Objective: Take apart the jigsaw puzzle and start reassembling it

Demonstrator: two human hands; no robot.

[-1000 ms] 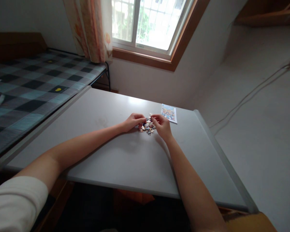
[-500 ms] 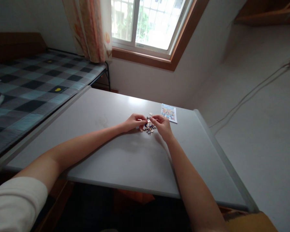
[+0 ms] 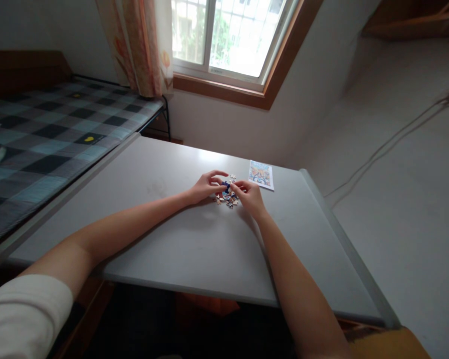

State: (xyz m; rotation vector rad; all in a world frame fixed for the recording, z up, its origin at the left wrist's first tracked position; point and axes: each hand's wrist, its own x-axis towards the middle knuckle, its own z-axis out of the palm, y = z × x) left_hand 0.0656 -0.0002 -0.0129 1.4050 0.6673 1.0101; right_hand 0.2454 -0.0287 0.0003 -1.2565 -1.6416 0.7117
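Observation:
Jigsaw pieces lie in a small loose pile (image 3: 230,201) on the grey table, between my two hands. Dark blue jigsaw pieces (image 3: 227,186) show just above the pile at my fingertips. My left hand (image 3: 205,188) comes in from the left, its thumb and a finger closed at the blue pieces while the index finger is lifted away. From the right, my right hand (image 3: 251,196) pinches at the same blue pieces with thumb and index finger. Whether these pieces are joined is too small to tell. One pale piece (image 3: 232,176) lies behind the pile.
A printed picture card (image 3: 261,175) lies on the table (image 3: 194,249) behind my right hand. A bed with a checked cover (image 3: 60,129) stands to the left, and a window (image 3: 232,40) is ahead. A cable (image 3: 389,142) hangs along the right wall.
My left index finger has lifted and spread from the thumb. The dark blue pieces now show between my hands. My right hand has shifted slightly down and left.

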